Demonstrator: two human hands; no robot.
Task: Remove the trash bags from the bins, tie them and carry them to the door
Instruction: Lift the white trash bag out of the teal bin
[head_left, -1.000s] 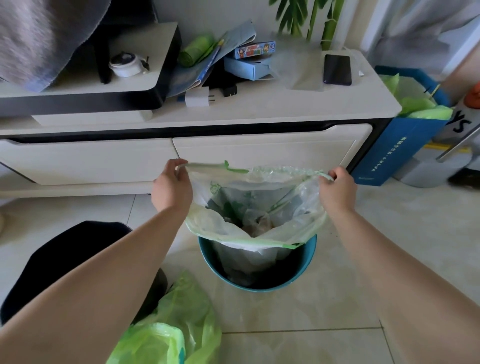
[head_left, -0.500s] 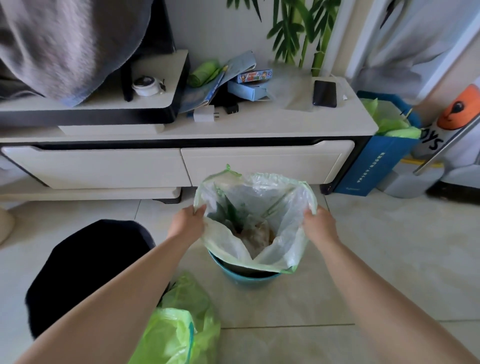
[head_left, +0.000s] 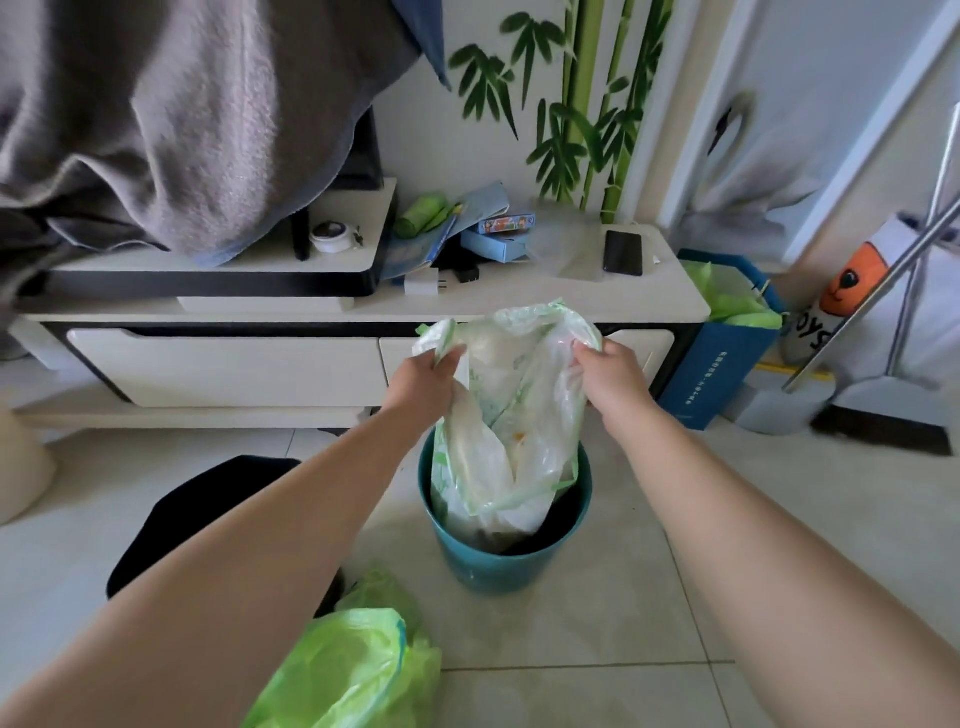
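A clear trash bag with green print (head_left: 511, 415) hangs half out of a round teal bin (head_left: 506, 564) on the tiled floor. My left hand (head_left: 426, 382) grips the bag's left top edge. My right hand (head_left: 610, 371) grips its right top edge. The two hands are close together, so the bag's mouth is narrowed and its rim stands up between them. Paper and other waste show through the plastic. The bag's bottom is still inside the bin.
A green filled bag (head_left: 353, 670) lies on the floor near my left arm, beside a black bin (head_left: 208, 509). A low TV cabinet (head_left: 234, 364) stands behind. A blue bin with a green liner (head_left: 722, 343) and a broom (head_left: 883, 415) are at right.
The bag has been pulled higher out of the teal bin. My hands came closer together and gathered its mouth, which was spread wide before. The view rose and tilted up.
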